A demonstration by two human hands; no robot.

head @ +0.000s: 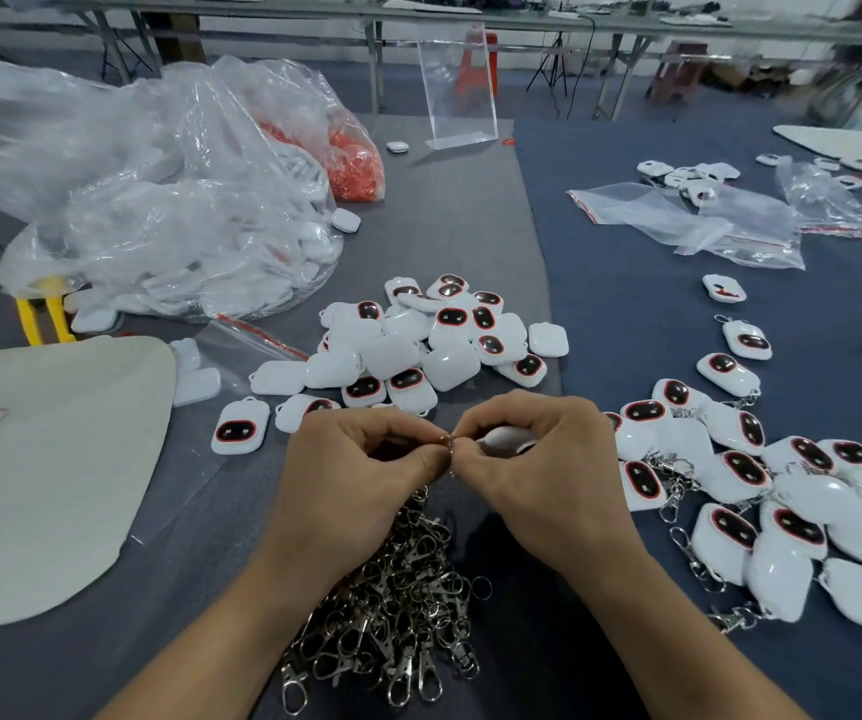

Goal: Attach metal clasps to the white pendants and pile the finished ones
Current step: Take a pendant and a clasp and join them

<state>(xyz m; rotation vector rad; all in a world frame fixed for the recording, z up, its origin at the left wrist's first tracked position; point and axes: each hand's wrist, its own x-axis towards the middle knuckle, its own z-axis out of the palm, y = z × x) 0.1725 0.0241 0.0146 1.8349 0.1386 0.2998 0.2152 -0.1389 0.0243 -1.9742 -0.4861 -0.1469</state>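
My left hand (361, 459) and my right hand (533, 459) meet fingertip to fingertip over the table's middle. Between them a small metal ring (448, 443) of a clasp is pinched by my left fingers. My right hand grips a white pendant (507, 438), mostly hidden under its fingers. Below my hands lies a heap of loose metal clasps (398, 605). A pile of white pendants without clasps (418, 340) sits just beyond my hands. To the right spreads a pile of pendants with clasps attached (761, 501).
A big clear plastic bag of white parts (159, 220) and a bag of orange pieces (353, 158) lie at the back left. A beige sheet (44, 470) covers the left. Zip bags (704, 226) and an acrylic stand (460, 85) sit farther back.
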